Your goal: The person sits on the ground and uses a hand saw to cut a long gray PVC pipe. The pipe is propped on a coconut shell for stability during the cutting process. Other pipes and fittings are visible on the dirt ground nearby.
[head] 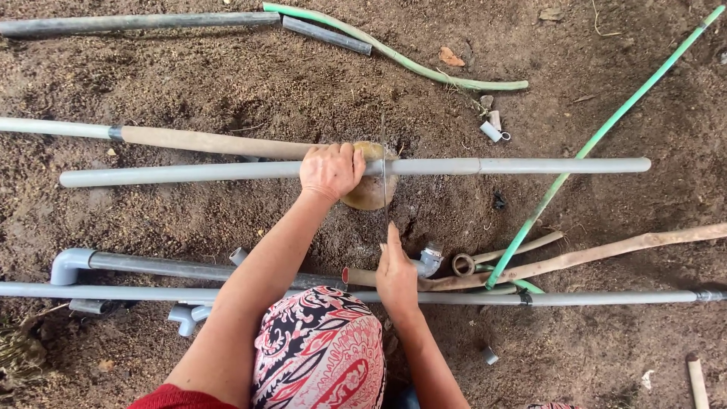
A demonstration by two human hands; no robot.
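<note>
Left hand [331,171] fingers grip long grey plastic pipe [530,165] lying on bare soil [227,83]. Right hand [395,274] fingers closed on thin saw blade [385,170], crossing the pipe over a round brown stone [366,193].

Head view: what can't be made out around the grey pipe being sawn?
- Saw handle: hidden inside the right hand; only the thin blade shows.
- Round tan object under the grey pipe: half covered by the left hand.
- Small fittings: too small to identify.

Spare pipes, hoses & sticks on bare brown soil [227,83]

Far: dark grey pipe [136,24], curved green hose [394,54]. Right: straight green hose [606,132], long brown stick [606,250]. Near left: grey elbow-ended pipe [151,265].
</note>
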